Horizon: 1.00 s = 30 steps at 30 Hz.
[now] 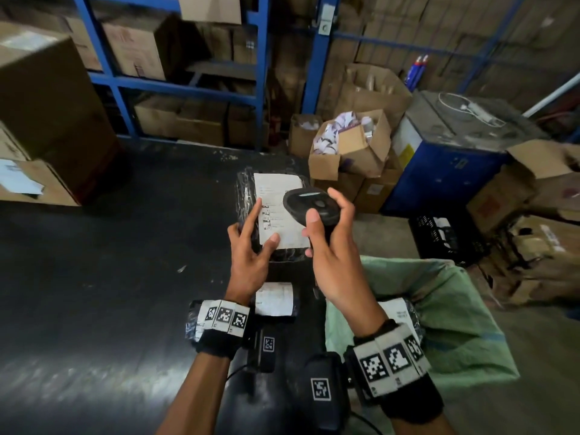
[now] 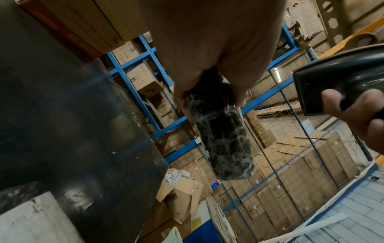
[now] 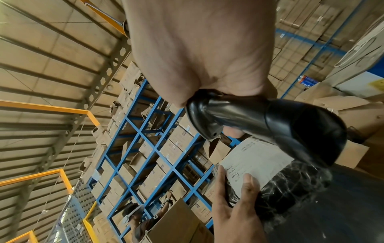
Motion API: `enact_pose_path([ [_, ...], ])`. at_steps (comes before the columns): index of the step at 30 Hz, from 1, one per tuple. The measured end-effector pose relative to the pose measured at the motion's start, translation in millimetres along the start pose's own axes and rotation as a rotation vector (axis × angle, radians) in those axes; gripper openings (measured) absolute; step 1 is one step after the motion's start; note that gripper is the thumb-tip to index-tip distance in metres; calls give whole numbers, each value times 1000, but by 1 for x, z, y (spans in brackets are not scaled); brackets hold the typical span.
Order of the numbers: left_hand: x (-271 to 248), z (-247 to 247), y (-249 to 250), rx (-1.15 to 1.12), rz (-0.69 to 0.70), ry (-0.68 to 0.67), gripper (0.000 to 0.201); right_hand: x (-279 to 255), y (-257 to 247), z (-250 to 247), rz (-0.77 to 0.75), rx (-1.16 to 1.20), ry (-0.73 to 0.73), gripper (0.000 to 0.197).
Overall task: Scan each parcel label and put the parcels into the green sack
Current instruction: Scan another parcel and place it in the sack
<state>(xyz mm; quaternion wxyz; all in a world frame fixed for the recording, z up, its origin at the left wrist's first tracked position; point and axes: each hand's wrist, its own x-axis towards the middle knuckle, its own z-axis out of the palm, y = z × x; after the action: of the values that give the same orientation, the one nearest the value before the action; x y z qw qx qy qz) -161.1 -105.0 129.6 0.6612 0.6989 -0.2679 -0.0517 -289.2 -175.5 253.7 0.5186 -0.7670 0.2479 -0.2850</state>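
Note:
My left hand grips a black plastic-wrapped parcel above the dark table, thumb on its white label. In the left wrist view the parcel hangs from that hand. My right hand holds a black scanner over the label's right side, thumb on top; the right wrist view shows the scanner above the label. The green sack gapes at the lower right with a labelled parcel at its mouth. Another labelled parcel lies on the table near my left wrist.
Large cardboard boxes stand on the table's left end. Blue racks full of boxes line the back. Open cartons, a blue machine and a black crate crowd the floor on the right. A person stands by the racks.

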Motion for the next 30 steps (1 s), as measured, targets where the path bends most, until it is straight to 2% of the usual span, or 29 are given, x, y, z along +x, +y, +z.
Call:
enact_pose_path([
  [9, -7, 0, 6, 4, 6, 14, 72, -3, -5, -7, 12, 7, -42, 49],
  [18, -13, 0, 5, 6, -2, 42, 72, -7, 2, -6, 49, 13, -15, 52],
  [25, -17, -7, 5, 45, 9, 48, 71, -10, 15, 3, 85, 12, 12, 50],
  [30, -24, -24, 5, 71, -20, 47, 71, -18, 36, 12, 133, -17, 15, 57],
])
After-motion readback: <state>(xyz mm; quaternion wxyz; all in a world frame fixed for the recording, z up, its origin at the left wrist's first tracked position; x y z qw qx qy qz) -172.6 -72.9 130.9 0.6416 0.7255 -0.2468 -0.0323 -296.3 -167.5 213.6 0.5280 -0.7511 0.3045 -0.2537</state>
